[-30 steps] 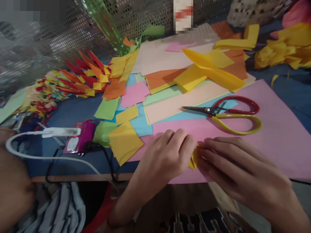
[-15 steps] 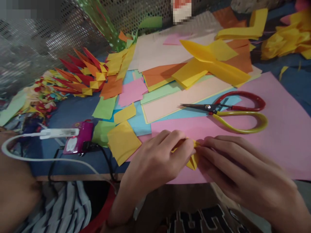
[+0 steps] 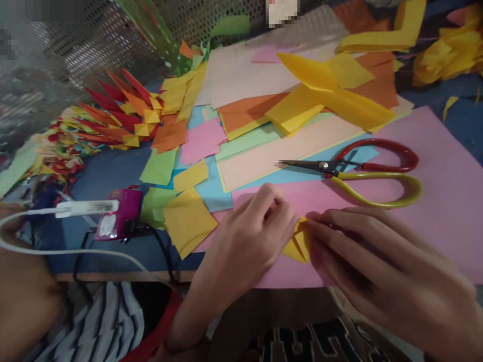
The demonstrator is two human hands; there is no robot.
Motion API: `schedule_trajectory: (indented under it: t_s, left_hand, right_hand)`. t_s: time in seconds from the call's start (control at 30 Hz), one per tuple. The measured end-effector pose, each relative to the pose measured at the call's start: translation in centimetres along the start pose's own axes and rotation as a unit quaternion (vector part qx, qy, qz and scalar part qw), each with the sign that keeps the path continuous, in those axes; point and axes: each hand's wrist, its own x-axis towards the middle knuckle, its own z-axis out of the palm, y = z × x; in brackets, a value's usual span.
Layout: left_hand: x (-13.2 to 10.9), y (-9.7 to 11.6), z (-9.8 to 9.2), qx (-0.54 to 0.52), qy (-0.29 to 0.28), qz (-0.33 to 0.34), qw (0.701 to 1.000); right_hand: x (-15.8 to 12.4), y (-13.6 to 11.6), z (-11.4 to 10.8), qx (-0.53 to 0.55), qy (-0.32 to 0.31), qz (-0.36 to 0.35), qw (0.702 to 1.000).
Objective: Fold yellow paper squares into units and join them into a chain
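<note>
Now more of the yellow piece [image 3: 298,245] shows than a second ago. The left hand [image 3: 247,239] has lifted its forefinger and drawn back, uncovering a folded triangle that was mostly hidden under it. My read: the crease is set and the piece is being held for checking, not pressed.

Position: on the pink sheet [image 3: 433,201], at the middle of the tabletop's near edge, between the two hands.

Left fingers are curled loosely, the thumb side touching the piece's left edge — whether they grip it I cannot tell. The right hand [image 3: 381,271] has its fingers stretched and pressed together, with the tips closed on the piece's right edge.

Scissors [image 3: 350,168] lie as before, blades shut, beyond the hands.

Count — hands two, folded piece one, scissors one pair, pink sheet one, loose yellow squares [image 3: 186,221] two toward the near-left corner.
</note>
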Motion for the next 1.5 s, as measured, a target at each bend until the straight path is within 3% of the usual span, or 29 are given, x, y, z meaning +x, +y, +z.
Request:
schedule_trajectory:
  t_s: [0.3,0.5,0.77,0.93,1.1,1.23,1.4,1.5]
  left_hand:
    - [0.3,0.3,-0.2,-0.039,0.015,-0.012,0.999]
    - [0.1,0.2,-0.2,0.004,-0.036,-0.012,0.999]
    - [0.4,0.2,0.0,-0.014,-0.010,-0.014,1.000]
    - [-0.5,0.3,-0.4,-0.015,0.022,0.022,0.999]
    - [-1.8,0.4,-0.7,-0.036,-0.004,0.020,0.999]
    - [-2.8,-0.1,-0.8,-0.090,-0.004,0.005,0.996]
    - [-3.9,0.1,-0.7,-0.047,0.071,-0.043,0.995]
    - [-4.1,0.7,-0.6,-0.041,0.036,-0.055,0.997]
  right_hand:
    - [0.6,-0.1,-0.2,0.018,0.016,0.015,1.000]
    - [0.5,0.0,-0.2,0.012,0.009,0.009,1.000]
    - [0.0,0.0,0.4,-0.011,0.006,-0.015,1.000]
    - [-0.2,0.2,0.3,-0.007,-0.003,-0.022,1.000]
    - [0.3,0.1,0.2,0.001,0.016,-0.005,1.000]
    - [1.0,-0.8,0.1,0.012,0.038,0.047,0.998]
    - [1.6,-3.2,0.1,-0.031,0.045,0.057,0.997]
    - [1.6,-4.5,0.4,-0.041,0.056,0.054,0.996]
